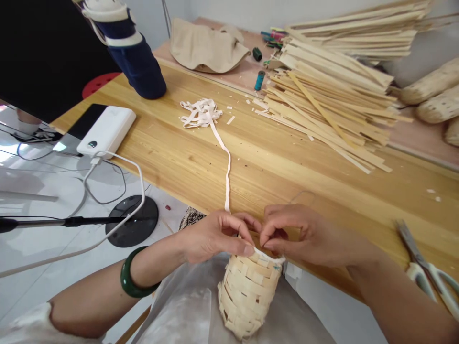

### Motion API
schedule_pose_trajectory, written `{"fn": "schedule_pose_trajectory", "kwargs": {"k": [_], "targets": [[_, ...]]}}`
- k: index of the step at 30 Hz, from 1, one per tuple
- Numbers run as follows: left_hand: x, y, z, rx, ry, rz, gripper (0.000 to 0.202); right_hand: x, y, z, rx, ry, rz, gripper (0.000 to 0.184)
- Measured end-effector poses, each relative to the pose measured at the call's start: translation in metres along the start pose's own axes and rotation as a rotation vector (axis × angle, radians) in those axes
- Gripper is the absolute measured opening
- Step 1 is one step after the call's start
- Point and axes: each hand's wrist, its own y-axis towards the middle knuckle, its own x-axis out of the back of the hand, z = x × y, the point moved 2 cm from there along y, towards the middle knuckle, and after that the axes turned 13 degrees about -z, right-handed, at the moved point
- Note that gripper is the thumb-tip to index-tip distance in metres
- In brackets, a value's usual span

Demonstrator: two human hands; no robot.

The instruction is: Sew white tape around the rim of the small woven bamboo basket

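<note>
A small basket woven from pale flat strips (249, 291) stands tilted over my lap, its mouth toward the table edge. My left hand (224, 234) is closed on its rim, thumb outside and fingers at the opening. White tape (228, 177) runs from a loose heap on the table down to my left hand, and a white band edges the rim. Just right of it, at the mouth, my right hand (294, 231) is pinched; whatever its fingertips hold is too small to make out. A faint thread-like line curves above that hand. Blue-green marks show on the rim band.
Scissors (423, 267) lie at the right table edge. Bundles of wooden strips (333, 105), a teal thread spool (260, 80) and a beige cloth (206, 45) lie farther back. At left are a navy bottle (138, 62) and a white power bank (111, 129) with a cable.
</note>
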Motion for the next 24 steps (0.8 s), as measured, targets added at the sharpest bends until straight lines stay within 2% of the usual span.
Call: {"fn": "schedule_pose_trajectory", "kwargs": {"k": [3, 5, 7, 9, 12, 16, 19, 21, 23, 24], "targets": [[-0.002, -0.001, -0.001, -0.02, 0.015, -0.006, 0.009, -0.004, 0.002, 0.0, 0.015, 0.049, 0.043, 0.01], [-0.004, -0.002, -0.003, -0.01, 0.02, -0.036, 0.01, -0.003, 0.001, 0.0, 0.026, 0.005, 0.028, 0.008], [-0.005, -0.003, -0.005, 0.009, 0.023, -0.085, 0.012, 0.0, -0.002, 0.003, 0.11, -0.107, -0.09, 0.009], [-0.007, -0.004, -0.007, 0.016, 0.031, -0.125, 0.013, 0.0, -0.008, 0.009, 0.266, -0.265, -0.232, 0.007], [-0.011, -0.007, -0.012, 0.001, 0.048, -0.151, 0.011, -0.011, -0.019, 0.019, 0.484, -0.536, -0.33, 0.004], [-0.014, -0.007, -0.016, -0.026, 0.052, -0.179, 0.007, -0.028, -0.028, 0.024, 0.635, -0.871, -0.479, 0.015], [-0.016, -0.006, -0.022, -0.123, 0.115, -0.254, 0.007, -0.034, -0.031, 0.027, 0.758, -1.037, -0.551, 0.023], [-0.016, -0.005, -0.029, -0.255, 0.213, -0.338, 0.007, -0.035, -0.036, 0.031, 0.843, -1.049, -0.596, 0.027], [-0.016, -0.005, -0.038, -0.41, 0.295, -0.435, 0.008, -0.036, -0.044, 0.036, 0.832, -0.964, -0.622, 0.023], [-0.016, -0.005, -0.044, -0.473, 0.323, -0.475, 0.009, -0.036, -0.049, 0.037, 0.772, -0.906, -0.617, 0.02]]}}
